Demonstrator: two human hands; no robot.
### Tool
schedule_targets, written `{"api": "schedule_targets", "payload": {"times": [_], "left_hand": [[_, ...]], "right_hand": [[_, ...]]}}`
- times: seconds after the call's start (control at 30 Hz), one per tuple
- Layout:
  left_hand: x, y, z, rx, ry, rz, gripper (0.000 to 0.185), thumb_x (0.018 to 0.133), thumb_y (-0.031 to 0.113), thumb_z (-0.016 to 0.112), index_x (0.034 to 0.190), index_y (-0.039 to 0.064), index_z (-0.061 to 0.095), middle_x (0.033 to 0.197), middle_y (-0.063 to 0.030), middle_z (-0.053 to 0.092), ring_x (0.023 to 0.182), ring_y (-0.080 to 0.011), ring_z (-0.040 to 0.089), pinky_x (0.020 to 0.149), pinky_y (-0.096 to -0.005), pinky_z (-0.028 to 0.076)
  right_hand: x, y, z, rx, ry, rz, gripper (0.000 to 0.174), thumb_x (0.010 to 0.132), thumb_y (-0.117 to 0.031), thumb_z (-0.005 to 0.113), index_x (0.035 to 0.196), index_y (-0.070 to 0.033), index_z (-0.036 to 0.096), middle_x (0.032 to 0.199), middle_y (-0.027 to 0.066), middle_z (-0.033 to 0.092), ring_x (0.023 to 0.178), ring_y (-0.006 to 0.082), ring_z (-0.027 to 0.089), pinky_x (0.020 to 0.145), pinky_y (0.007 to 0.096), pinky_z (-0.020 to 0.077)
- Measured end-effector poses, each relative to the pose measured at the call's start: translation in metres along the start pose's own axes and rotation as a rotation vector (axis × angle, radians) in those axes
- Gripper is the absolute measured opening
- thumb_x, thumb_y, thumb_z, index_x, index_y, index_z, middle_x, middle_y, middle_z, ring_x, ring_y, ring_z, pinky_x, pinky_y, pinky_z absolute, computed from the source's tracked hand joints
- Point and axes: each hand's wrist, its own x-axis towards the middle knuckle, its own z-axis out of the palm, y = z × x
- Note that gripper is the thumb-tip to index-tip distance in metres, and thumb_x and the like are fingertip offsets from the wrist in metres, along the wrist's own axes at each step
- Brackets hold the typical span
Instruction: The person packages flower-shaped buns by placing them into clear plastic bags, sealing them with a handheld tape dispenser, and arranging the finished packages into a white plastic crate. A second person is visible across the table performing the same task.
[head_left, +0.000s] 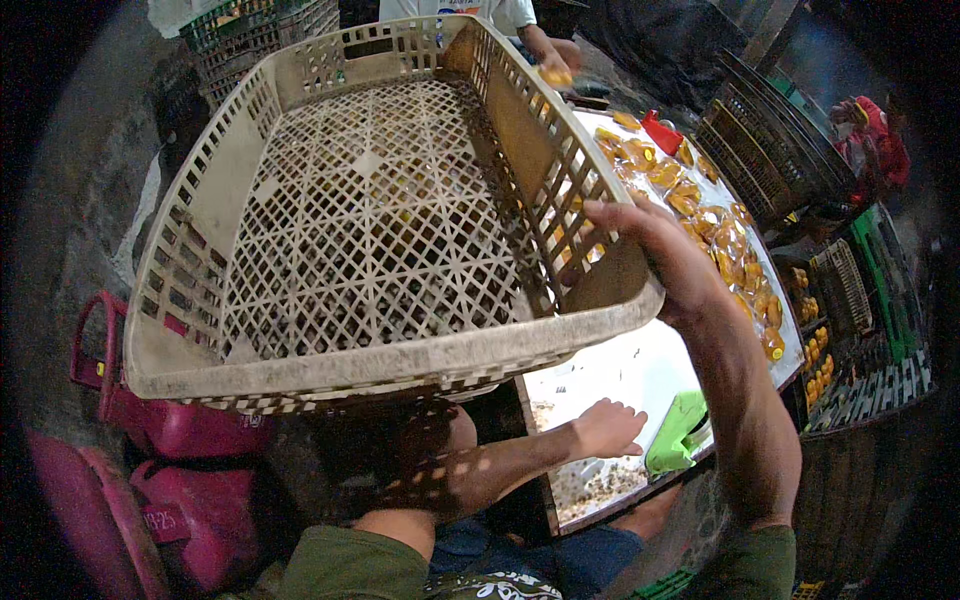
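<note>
A dirty cream plastic crate (390, 352) with a lattice bottom is lifted and tilted before me, with nothing loose visible inside. My right hand (660, 247) grips its near right corner, thumb over the rim and part of the fingers hidden behind the wall. Below the crate, my left hand (611, 430) is over the white tabletop (622, 367), fingers apart and holding nothing. Just right of it is a bright green plastic tool (677, 433), perhaps a tape dispenser. Clear bags of orange-yellow food (720, 232) cover the table's far part.
Across the table, another person's hand (555, 66) holds a yellow-orange item. A red object (661, 135) lies among the bags. Dark crates (757, 157) stand at right, near a person in red (874, 146). Pink plastic chairs (187, 427) are at left; stacked crates (259, 41) rise behind.
</note>
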Motion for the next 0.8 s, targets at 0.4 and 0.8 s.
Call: {"api": "schedule_targets", "payload": {"times": [0.4, 0.8], "left_hand": [[0.017, -0.039, 0.072, 0.036, -0.225, 0.023, 0.054, 0.088, 0.047, 0.067, 0.116, 0.001, 0.058, 0.104, -0.0214, 0.068, 0.098, -0.0344, 0.068, 0.084, -0.0464, 0.054], [0.037, -0.061, 0.028, -0.032, -0.087, -0.155, 0.043, 0.093, 0.031, 0.068, 0.122, 0.001, 0.057, 0.111, -0.0198, 0.068, 0.098, -0.0316, 0.067, 0.083, -0.0424, 0.054]], "right_hand": [[0.054, 0.029, -0.021, -0.261, -0.167, -0.145, 0.050, 0.089, -0.040, 0.058, 0.121, -0.001, 0.062, 0.100, 0.0124, 0.066, 0.086, 0.0180, 0.065, 0.073, 0.0378, 0.0550], [-0.015, 0.084, 0.016, -0.857, 0.247, -1.272, 0.032, 0.074, -0.035, 0.074, 0.090, -0.008, 0.067, 0.086, 0.0145, 0.065, 0.089, 0.0331, 0.066, 0.082, 0.0410, 0.0528]]}}
